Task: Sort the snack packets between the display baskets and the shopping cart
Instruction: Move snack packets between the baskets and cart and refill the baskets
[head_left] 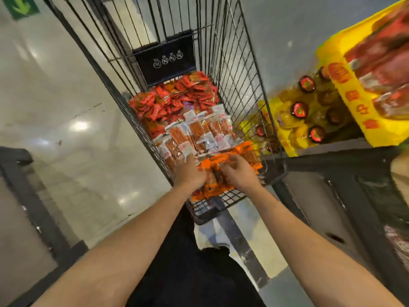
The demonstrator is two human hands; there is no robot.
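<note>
**Both hands in the cart, on the orange packets**

I have both hands down in the near end of the shopping cart [232, 69]. My left hand [190, 173] lies on the pile where the clear packets [199, 131] meet the orange packets [223, 171]; its fingers are buried among the wrappers, so I cannot tell whether it grips anything. My right hand [240, 173] has its fingers curled over the top of the orange packets and looks to be pinching one, though blur softens the detail.

The cart already holds three loose groups: red packets [174, 98] at the far end, clear ones in the middle, orange ones nearest me. That reads to me as sorting well under way inside the cart. To the right stands a yellow display box [345, 89], too blurred to read. I see no display basket plainly, so how much has gone there I cannot judge. My guess is the orange pile is the one in hand now.
</note>
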